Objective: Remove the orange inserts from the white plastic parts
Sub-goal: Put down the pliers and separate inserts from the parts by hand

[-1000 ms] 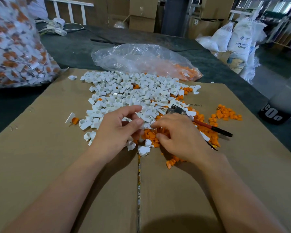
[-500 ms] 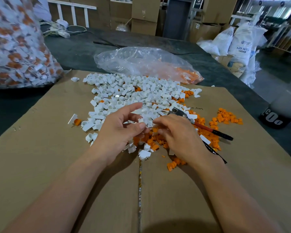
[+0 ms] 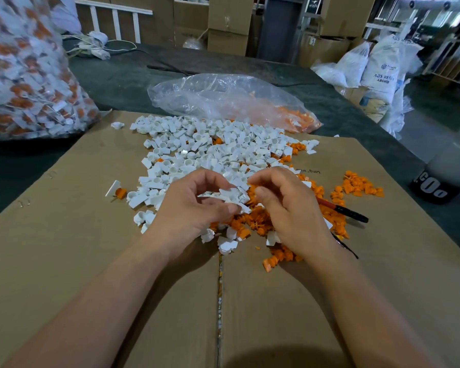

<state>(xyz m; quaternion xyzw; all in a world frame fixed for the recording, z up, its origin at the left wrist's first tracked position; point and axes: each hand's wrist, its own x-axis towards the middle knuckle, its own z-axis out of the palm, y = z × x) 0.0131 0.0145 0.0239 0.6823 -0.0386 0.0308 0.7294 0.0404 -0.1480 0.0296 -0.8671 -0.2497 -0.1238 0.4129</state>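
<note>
White parts (image 3: 210,152) heaped mid-cardboard (image 3: 64,235), orange inserts (image 3: 252,221) piled under the hands. Left hand (image 3: 194,208) pinches a few white parts; right hand (image 3: 290,208) is curled beside it (holding anything? can't tell). Red-handled tool (image 3: 340,211) lies to the right, clear bag (image 3: 223,99) behind.

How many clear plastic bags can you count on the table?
2. One bulging bag, full of white-and-orange parts, at the far left; one flatter bag holding loose orange inserts, at the cardboard sheet's far edge. More may lie outside the frame.
</note>
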